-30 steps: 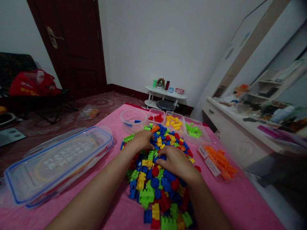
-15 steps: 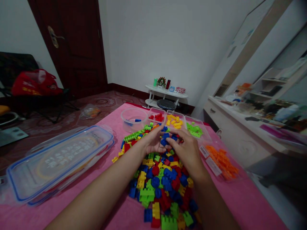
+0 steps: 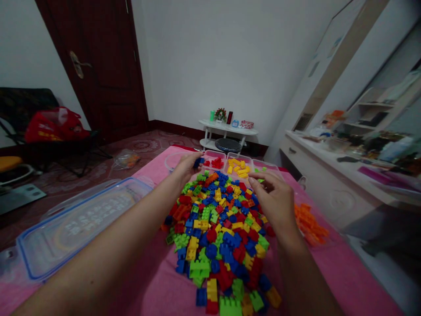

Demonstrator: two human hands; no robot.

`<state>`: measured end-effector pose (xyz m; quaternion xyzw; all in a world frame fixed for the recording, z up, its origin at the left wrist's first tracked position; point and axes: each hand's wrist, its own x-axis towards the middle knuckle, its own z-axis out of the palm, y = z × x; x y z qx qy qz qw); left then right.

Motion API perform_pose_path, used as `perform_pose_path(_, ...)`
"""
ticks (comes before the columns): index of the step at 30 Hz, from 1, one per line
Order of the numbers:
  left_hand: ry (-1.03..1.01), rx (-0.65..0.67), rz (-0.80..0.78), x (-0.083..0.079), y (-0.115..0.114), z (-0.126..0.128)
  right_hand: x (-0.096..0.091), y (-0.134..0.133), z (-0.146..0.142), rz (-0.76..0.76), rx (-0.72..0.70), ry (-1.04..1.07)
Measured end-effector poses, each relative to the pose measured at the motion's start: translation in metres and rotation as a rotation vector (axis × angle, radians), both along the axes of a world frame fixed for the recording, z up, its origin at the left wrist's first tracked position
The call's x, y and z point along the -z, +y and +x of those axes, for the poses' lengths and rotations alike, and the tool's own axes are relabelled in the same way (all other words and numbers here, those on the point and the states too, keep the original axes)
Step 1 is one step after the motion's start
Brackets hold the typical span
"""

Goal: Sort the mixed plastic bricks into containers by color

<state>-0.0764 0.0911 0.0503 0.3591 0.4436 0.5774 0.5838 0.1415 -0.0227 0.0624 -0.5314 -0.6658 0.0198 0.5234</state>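
Observation:
My left hand (image 3: 184, 170) is closed around blue building bricks (image 3: 199, 162), at the edge of a clear round tub (image 3: 167, 166) that it partly hides. My right hand (image 3: 275, 195) is over the right side of the pile, its thumb and forefinger nearly together; whatever may be between them does not show. Below both hands spreads a large pile of building bricks (image 3: 212, 226) in red, blue, yellow and green. Behind it stand a clear box of red bricks (image 3: 216, 163) and one of yellow bricks (image 3: 238, 167). My right hand partly covers a box with green bricks (image 3: 260, 170).
Orange bricks (image 3: 309, 224) lie in a clear box on the right, partly behind my forearm. Blue-edged clear lids (image 3: 88, 224) lie on the left of the pink cloth (image 3: 154, 263). A cluttered dresser (image 3: 332, 175) stands to the right, a low white stand (image 3: 207, 125) beyond the table.
My hands were together over the pile by blue bricks. They have parted: the left has moved left to the round tub with blue bricks, the right a little to the right.

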Motion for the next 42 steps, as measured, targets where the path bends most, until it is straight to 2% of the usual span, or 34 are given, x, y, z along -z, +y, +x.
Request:
perform_pose_path(2, 0.377, -0.158, 0.155, -0.002, 0.021, -0.022, -0.001, 0.000, 0.004, -0.010, 0.000, 0.030)
perform_pose_path(4, 0.743, -0.240, 0.209, -0.002, 0.037, -0.043, -0.001, 0.001, 0.007, -0.006, -0.009, 0.056)
perform_pose_path(7, 1.259, -0.160, 0.267, -0.003, 0.045, -0.059, -0.001, 0.002, 0.012, 0.010, -0.016, 0.089)
perform_pose_path(10, 1.532, -0.145, 0.487, -0.003, 0.037, -0.045, -0.001, 0.004, 0.017, 0.012, -0.010, 0.117)
perform_pose_path(12, 1.564, -0.121, 0.692, 0.001, 0.029, -0.023, -0.001, 0.004, 0.019, 0.014, -0.004, 0.127)
perform_pose_path(13, 1.548, -0.043, 0.763, 0.005, 0.026, -0.010, -0.002, 0.003, 0.020, 0.018, -0.003, 0.128)
perform_pose_path(15, 1.535, 0.117, 0.776, 0.016, 0.021, 0.017, -0.003, 0.002, 0.021, 0.022, -0.005, 0.120)
perform_pose_path(18, 1.603, 0.194, 0.762, 0.036, 0.017, 0.047, -0.006, 0.001, 0.021, 0.021, -0.014, 0.100)
perform_pose_path(21, 1.729, 0.252, 0.778, 0.051, 0.014, 0.063, -0.008, 0.000, 0.022, 0.022, -0.023, 0.097)
perform_pose_path(28, 1.769, 0.127, 0.762, 0.065, 0.009, 0.074, -0.004, 0.002, 0.021, 0.021, -0.037, 0.078)
perform_pose_path(34, 1.750, 0.052, 0.741, 0.064, 0.005, 0.076, 0.006, 0.009, 0.022, -0.002, -0.016, -0.004)
perform_pose_path(36, 1.750, 0.082, 0.736, 0.062, 0.000, 0.074, 0.011, 0.013, 0.025, -0.065, -0.003, -0.044)
perform_pose_path(42, 1.715, 0.226, 0.622, 0.062, -0.018, 0.063, 0.035, 0.022, 0.027, -0.435, -0.055, -0.302)
